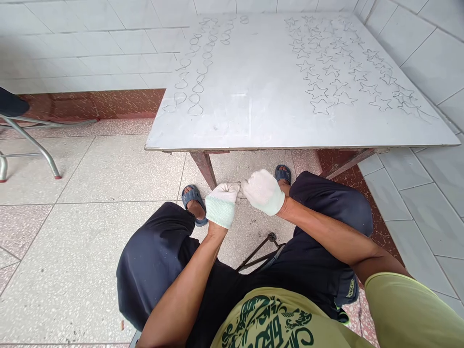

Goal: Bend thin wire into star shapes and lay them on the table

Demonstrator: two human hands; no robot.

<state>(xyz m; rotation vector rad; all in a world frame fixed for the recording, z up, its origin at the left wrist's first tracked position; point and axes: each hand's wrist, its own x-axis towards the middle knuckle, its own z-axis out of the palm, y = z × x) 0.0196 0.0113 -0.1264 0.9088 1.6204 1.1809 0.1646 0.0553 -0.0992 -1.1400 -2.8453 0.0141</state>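
Observation:
My left hand (223, 199), in a white knit glove with a pale green cuff, is closed in front of the table, with its fingertips pinched. Right up against it is my right hand (263, 191), gloved the same way and curled shut with its back toward me. Between the fingertips a faint piece of thin wire (241, 195) shows; the fingers hide most of its shape. On the table (268, 116) beyond, several wire stars (320, 107) lie in rows at the right. Several twisted wire loops (195, 105) form columns at the left.
A reddish table leg (204, 169) stands just past my hands. Below them, a dark metal stand (259, 256) is between my legs. A metal-legged stool (32, 140) is at the far left. Tiled walls (119, 43) border the table at the back and right.

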